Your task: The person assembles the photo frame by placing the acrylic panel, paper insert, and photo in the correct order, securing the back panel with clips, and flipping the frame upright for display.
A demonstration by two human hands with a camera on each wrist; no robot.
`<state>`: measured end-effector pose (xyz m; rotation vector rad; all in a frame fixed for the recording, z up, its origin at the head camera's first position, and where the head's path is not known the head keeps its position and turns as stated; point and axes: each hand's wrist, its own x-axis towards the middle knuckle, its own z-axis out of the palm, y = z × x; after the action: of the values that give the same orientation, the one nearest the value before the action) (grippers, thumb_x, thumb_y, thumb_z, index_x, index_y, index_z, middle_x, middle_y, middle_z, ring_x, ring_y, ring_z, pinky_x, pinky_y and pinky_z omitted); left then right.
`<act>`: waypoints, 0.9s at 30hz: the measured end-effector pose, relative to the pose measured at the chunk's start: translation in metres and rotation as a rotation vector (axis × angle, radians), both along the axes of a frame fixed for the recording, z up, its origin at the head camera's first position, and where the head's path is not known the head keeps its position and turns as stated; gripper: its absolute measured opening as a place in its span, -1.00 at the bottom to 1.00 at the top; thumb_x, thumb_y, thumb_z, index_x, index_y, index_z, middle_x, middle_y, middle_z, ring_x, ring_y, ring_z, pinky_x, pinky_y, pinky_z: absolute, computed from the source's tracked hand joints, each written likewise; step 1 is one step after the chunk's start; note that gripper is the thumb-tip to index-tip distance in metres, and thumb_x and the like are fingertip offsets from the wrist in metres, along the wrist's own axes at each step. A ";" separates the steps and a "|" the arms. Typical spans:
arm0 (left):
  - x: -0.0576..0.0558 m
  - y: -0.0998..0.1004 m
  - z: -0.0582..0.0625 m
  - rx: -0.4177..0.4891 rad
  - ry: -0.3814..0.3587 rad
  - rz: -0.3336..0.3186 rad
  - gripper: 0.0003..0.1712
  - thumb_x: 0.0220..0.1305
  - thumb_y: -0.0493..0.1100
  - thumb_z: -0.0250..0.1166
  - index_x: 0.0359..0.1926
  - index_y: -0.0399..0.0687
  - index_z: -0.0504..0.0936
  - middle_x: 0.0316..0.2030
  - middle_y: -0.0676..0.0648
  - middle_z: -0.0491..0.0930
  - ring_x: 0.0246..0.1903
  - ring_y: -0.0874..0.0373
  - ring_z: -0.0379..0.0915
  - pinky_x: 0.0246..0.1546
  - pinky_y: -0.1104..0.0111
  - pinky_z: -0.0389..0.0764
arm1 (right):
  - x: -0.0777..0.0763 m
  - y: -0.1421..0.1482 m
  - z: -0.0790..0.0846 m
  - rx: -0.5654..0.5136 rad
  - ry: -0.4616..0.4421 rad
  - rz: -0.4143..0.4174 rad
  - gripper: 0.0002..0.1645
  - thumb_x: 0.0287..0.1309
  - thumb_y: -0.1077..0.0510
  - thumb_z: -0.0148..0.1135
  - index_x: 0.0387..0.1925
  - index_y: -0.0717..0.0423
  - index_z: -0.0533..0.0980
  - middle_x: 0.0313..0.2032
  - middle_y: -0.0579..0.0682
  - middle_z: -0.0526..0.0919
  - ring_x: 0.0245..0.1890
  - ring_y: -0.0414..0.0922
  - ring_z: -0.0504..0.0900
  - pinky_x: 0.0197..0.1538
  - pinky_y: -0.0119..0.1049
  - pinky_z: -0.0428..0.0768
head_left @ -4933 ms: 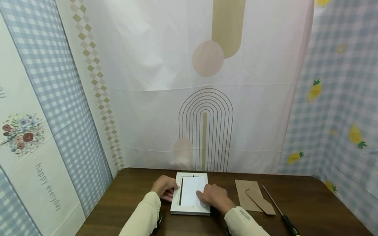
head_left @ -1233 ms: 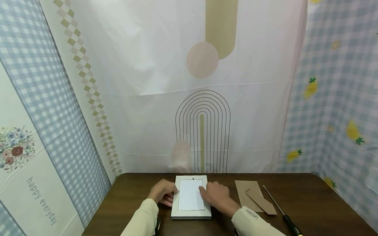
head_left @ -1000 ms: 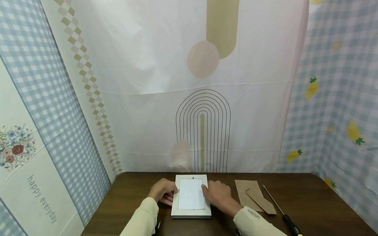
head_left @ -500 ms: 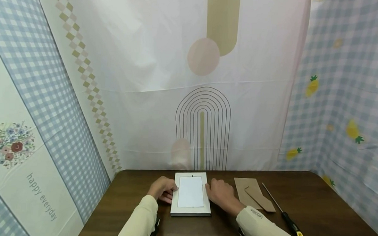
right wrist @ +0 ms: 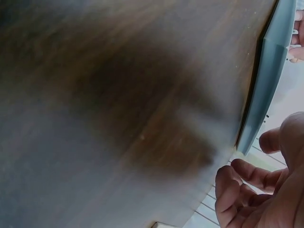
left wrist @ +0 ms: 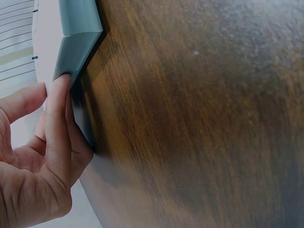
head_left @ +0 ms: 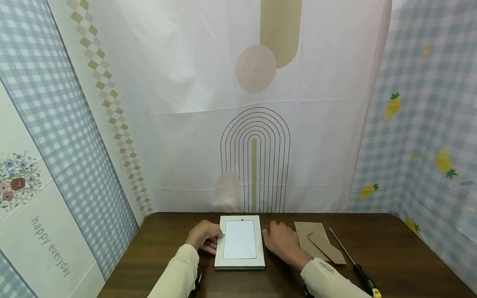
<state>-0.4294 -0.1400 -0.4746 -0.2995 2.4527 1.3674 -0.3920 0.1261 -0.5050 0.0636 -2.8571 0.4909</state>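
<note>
A white picture frame (head_left: 240,265) lies flat on the table, with a white sheet (head_left: 240,240) sitting squarely in its recess. At the frame's left edge my left hand (head_left: 204,236) holds on, thumb on top. The left wrist view shows this left hand (left wrist: 47,156) with a fingertip against the frame's side (left wrist: 78,52). My right hand (head_left: 284,242) is just off the frame's right edge, holding nothing. Its fingers are loosely bent in the right wrist view, where a gap parts the right hand (right wrist: 266,194) from the frame (right wrist: 268,76).
Right of my right hand lies a brown backing board (head_left: 304,228) with a stand leg (head_left: 331,253) on it. Beyond that is a screwdriver (head_left: 362,276) with a black and yellow handle. Patterned cloths (head_left: 183,156) hang behind the wooden table (head_left: 168,234).
Earlier the white sheet sat askew with a dark gap at its left; now it fits the recess. My right hand has let go and shifted right, while the left hand keeps its place.
</note>
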 end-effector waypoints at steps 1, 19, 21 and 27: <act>0.000 0.000 0.000 0.000 -0.001 0.002 -0.84 0.35 -0.27 0.35 -0.23 -0.35 0.66 -0.32 -0.22 0.62 -0.40 -0.02 0.67 -0.31 0.18 0.96 | 0.000 0.000 0.000 -0.001 -0.003 -0.003 -0.57 0.59 -0.03 0.29 -0.02 0.33 0.68 -0.25 0.25 0.72 -0.30 0.23 0.77 -0.26 0.20 0.81; -0.001 0.001 0.002 -0.002 0.002 0.008 -0.85 0.36 -0.27 0.36 -0.22 -0.35 0.67 -0.32 -0.23 0.62 -0.43 0.00 0.67 -0.33 0.18 0.96 | -0.008 0.021 0.000 0.005 -0.005 -0.033 -0.51 0.56 0.00 0.31 0.08 0.42 0.67 0.04 0.47 0.70 0.08 0.46 0.69 -0.03 0.35 0.84; 0.000 0.001 0.002 -0.005 0.009 0.004 -0.84 0.38 -0.27 0.36 -0.20 -0.36 0.68 -0.31 -0.24 0.64 -0.41 -0.01 0.68 -0.32 0.18 0.96 | -0.009 0.024 0.000 0.005 -0.001 -0.031 -0.52 0.56 0.00 0.32 0.06 0.43 0.67 0.02 0.46 0.70 0.09 0.46 0.68 0.00 0.34 0.83; 0.002 0.002 -0.001 -0.015 0.019 0.001 -0.83 0.40 -0.26 0.38 -0.19 -0.37 0.70 -0.29 -0.25 0.66 -0.37 -0.04 0.70 -0.32 0.17 0.96 | -0.010 0.032 -0.001 0.017 0.025 -0.039 -0.54 0.48 0.01 0.38 -0.07 0.43 0.67 -0.10 0.45 0.68 -0.02 0.43 0.65 -0.10 0.31 0.79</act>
<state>-0.4271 -0.1379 -0.4752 -0.2924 2.4791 1.3592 -0.4017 0.1583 -0.5063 0.0176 -2.8323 0.4546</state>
